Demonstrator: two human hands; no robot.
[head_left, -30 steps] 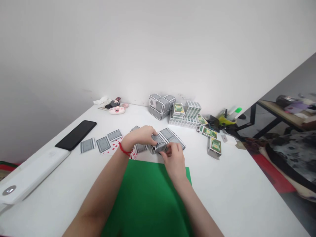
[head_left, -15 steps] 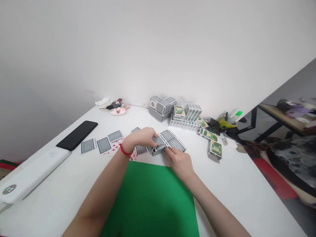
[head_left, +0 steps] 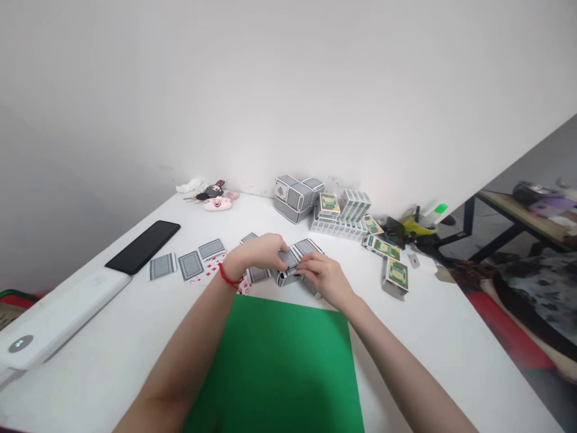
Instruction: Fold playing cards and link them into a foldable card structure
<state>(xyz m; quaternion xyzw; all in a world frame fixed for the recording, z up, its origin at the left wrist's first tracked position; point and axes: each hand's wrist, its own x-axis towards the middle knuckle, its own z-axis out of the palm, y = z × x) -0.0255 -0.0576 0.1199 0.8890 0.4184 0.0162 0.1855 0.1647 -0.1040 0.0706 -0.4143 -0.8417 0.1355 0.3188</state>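
Note:
A block of folded grey-backed playing cards [head_left: 285,279] stands on the table just beyond a green sheet [head_left: 288,361]. My left hand [head_left: 261,251], with a red cord at the wrist, grips it from the left, thumb and fingers on its top. From the right, my right hand [head_left: 328,281] is closed with its fingertips pinched at the block's top edge. Part of the block shows behind that hand; its near right side is mostly hidden. Loose playing cards [head_left: 190,265], some face down and some showing red diamonds, lie left of my left hand.
A larger folded-card structure [head_left: 293,195] stands near the wall beside stacked card boxes [head_left: 339,227]. More card boxes [head_left: 396,275] lie to the right. On the left are a black phone [head_left: 143,246] and a long white device [head_left: 67,316]. Small trinkets [head_left: 217,204] sit at the back.
My right hand has moved up from the block's near side to its top edge, covering more of its right part. My left hand keeps its grip. The view has shifted slightly.

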